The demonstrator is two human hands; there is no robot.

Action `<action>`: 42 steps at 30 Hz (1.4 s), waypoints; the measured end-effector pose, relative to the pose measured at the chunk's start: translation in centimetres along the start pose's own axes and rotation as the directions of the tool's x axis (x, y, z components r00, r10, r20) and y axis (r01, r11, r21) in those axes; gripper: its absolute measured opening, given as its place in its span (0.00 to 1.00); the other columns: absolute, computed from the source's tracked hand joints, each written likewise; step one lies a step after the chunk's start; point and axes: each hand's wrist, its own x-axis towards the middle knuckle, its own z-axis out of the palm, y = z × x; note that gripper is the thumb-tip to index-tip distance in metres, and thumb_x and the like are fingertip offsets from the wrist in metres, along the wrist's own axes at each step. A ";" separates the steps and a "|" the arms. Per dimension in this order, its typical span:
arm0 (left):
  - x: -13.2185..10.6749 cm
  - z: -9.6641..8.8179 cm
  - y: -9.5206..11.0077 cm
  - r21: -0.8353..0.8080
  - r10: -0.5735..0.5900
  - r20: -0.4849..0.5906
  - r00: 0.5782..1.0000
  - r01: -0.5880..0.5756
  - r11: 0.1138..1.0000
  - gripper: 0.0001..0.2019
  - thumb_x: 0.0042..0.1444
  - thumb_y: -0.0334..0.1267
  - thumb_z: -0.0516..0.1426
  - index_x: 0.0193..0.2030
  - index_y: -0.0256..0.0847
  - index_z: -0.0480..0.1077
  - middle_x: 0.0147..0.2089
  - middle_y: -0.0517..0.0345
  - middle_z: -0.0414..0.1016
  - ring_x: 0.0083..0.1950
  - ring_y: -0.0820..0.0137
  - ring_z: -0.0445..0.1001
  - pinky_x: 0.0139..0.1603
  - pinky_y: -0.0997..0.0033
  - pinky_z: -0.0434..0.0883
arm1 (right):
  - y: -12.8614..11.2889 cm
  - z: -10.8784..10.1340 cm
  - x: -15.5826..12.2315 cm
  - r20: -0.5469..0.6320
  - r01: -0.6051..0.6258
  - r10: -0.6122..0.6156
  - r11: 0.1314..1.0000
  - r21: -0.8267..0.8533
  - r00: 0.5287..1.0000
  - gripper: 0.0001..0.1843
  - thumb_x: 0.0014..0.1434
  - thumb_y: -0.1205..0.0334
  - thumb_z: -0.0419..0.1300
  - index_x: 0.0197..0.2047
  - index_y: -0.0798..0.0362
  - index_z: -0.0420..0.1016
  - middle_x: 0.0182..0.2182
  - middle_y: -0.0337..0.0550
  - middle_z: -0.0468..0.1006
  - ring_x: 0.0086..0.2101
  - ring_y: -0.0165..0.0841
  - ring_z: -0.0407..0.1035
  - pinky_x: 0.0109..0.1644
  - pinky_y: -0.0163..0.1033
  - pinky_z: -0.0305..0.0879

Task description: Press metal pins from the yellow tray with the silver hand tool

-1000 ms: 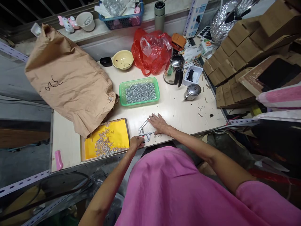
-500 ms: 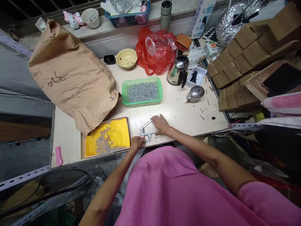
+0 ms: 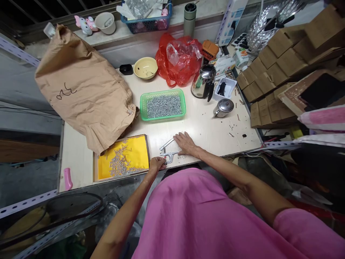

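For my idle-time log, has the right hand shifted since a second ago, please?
No. The right hand keeps its place, judged against the green basket.

A loose pink short-sleeved top, both forearms bare.

hidden under the curled left hand (image 3: 157, 163): the near end of the metal pliers (image 3: 168, 153), so cannot tell the grip, nor anything between the jaws; too small to tell, the specks (image 3: 181, 157) just beside the right hand (image 3: 185, 143); covered by the brown paper sack (image 3: 83, 90), the far left corner of the yellow tray (image 3: 140, 147); cut off at the top edge, the blue basket (image 3: 145, 23); cut off at the right edge, the cardboard boxes (image 3: 283, 57)
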 end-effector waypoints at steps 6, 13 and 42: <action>-0.2 -0.1 0.0 0.019 -0.006 -0.022 1.000 0.006 1.000 0.05 0.51 0.34 0.62 0.31 0.35 0.71 0.18 0.62 0.71 0.21 0.73 0.74 0.29 0.74 0.74 | -0.7 0.5 -0.1 -0.021 -0.017 0.016 0.998 -0.064 1.000 0.48 0.48 0.48 0.70 0.64 0.65 0.58 0.53 0.60 0.69 0.52 0.50 0.61 0.64 0.56 0.46; -2.4 0.9 0.6 0.642 0.520 -0.085 0.850 -0.353 0.681 0.09 0.58 0.40 0.56 0.37 0.37 0.74 0.38 0.48 0.76 0.43 0.62 0.76 0.44 0.65 0.72 | -1.7 1.1 -0.7 -0.037 -0.008 0.004 0.994 -0.106 0.999 0.28 0.53 0.54 0.68 0.52 0.62 0.69 0.45 0.56 0.72 0.45 0.44 0.63 0.51 0.46 0.59; 0.9 4.7 6.8 0.805 0.598 0.479 0.643 -0.593 -0.007 0.10 0.65 0.35 0.48 0.43 0.39 0.70 0.43 0.48 0.69 0.51 0.60 0.64 0.39 0.66 0.70 | -0.6 -0.5 -0.5 0.076 -0.057 0.056 0.998 0.003 0.995 0.12 0.65 0.72 0.51 0.42 0.57 0.76 0.40 0.51 0.77 0.45 0.38 0.68 0.50 0.41 0.58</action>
